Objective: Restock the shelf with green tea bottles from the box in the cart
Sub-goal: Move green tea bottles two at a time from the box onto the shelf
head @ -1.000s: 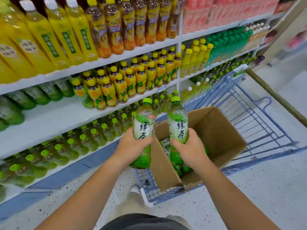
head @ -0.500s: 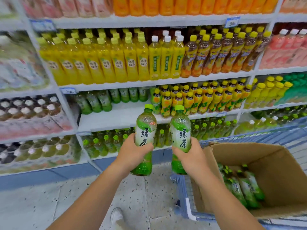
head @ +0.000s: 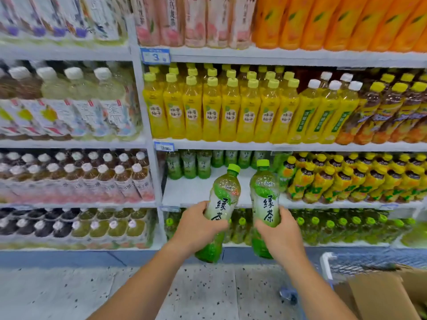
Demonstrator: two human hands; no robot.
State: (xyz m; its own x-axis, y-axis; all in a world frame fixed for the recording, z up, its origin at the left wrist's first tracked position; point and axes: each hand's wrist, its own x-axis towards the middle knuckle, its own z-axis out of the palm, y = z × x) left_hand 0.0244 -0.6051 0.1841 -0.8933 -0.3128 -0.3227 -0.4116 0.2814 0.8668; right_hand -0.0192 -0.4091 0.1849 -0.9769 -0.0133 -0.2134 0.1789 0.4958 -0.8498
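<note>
- Green tea, one per grip: the left bottle (head: pixel 223 204) leans cap-first toward its neighbour, and the right bottle (head: pixel 265 199) stands nearly upright. Both have caps up, ready to be stood down as they are.
- My left grip (head: pixel 198 227) is curled round its bottle's middle, and my right grip (head: pixel 282 236) is wrapped round its own the same way.
- Just beyond both grips the shelf (head: pixel 189 192) shows a bare front, with a row of green tea (head: pixel 196 163) at the back. I judge that gap the target.
- Below and outside my right grip, the box (head: pixel 379 294) sits in the cart (head: pixel 325 264).
</note>
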